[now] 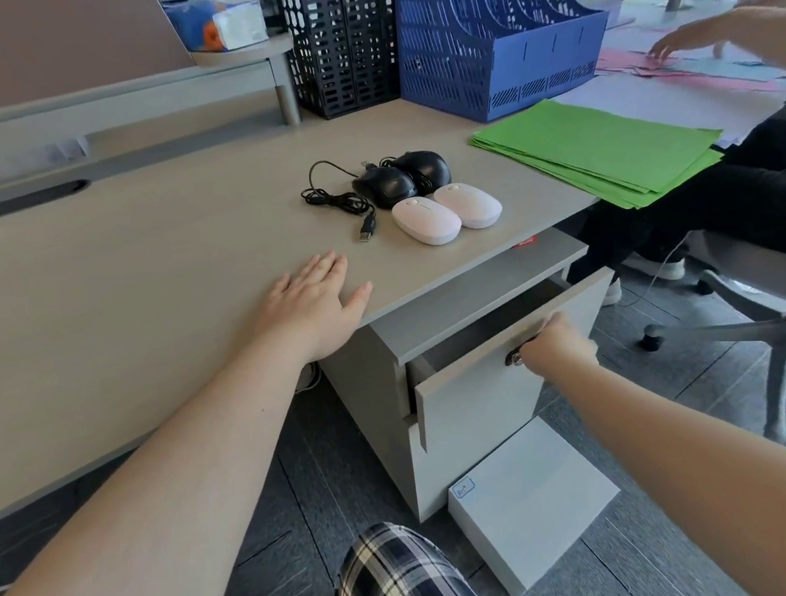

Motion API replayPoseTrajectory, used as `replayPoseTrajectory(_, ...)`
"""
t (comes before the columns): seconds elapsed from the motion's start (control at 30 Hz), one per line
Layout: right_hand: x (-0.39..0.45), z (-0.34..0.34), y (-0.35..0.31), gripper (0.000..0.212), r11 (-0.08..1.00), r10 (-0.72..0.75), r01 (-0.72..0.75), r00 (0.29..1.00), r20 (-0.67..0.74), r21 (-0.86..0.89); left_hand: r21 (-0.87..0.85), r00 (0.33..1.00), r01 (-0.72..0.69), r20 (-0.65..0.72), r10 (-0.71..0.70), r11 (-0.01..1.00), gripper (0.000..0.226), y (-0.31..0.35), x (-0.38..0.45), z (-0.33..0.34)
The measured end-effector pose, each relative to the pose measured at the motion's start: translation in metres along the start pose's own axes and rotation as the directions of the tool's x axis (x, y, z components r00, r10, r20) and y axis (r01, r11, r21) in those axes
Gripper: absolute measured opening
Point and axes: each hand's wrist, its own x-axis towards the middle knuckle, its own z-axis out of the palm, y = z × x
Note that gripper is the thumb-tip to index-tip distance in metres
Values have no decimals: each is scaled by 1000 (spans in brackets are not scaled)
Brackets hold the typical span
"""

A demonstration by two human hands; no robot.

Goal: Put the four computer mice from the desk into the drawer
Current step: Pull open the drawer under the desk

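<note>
Pulling calls for a straight draw: right hand [554, 344] pinches the grey drawer [482, 386] front's top edge, left hand [314, 300] spread flat on the beige desk [126, 263]. 4 mice, 2 black [402, 177] and 2 white [447, 213], wait at 1 o'clock.

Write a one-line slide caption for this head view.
Right hand grips the partly open drawer while left hand rests flat on the desk; four mice wait.

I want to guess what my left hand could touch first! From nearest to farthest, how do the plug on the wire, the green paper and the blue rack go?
From the left hand, flat on the desk:
1. USB plug, just beyond the fingers.
2. Green paper, farther right.
3. Blue rack, at the desk's back.
</note>
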Motion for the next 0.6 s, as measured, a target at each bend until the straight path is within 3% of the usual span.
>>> replayPoseTrajectory(0.07,-9,-4,1,42,950,-302,269,922,-241,-160,-1,1000,1,0,-1,1000,67,0,0,1)
replayPoseTrajectory(0.13,-13,-1,-3,36,832,-542,489,816,-202,-261,3,1000,0,-10,0,1000,66,2,-2,1)
replayPoseTrajectory(0.17,-13,3,-5,32,799,-578,528,806,-128,-288,9,1000,-4,-17,4,1000,66,3,-3,2)
replayPoseTrajectory(0.27,-16,9,-1,32,820,-493,485,868,54,-304,14,999,-18,-33,18,1000,63,5,-9,3)
replayPoseTrajectory(0.4,-25,2,5,43,754,-540,531,836,95,-386,8,999,-5,-43,5,1000,60,2,-18,8)
replayPoseTrajectory(0.6,-41,-24,22,42,706,-453,487,869,201,-514,11,998,12,-61,-11,1000,59,7,-27,8)
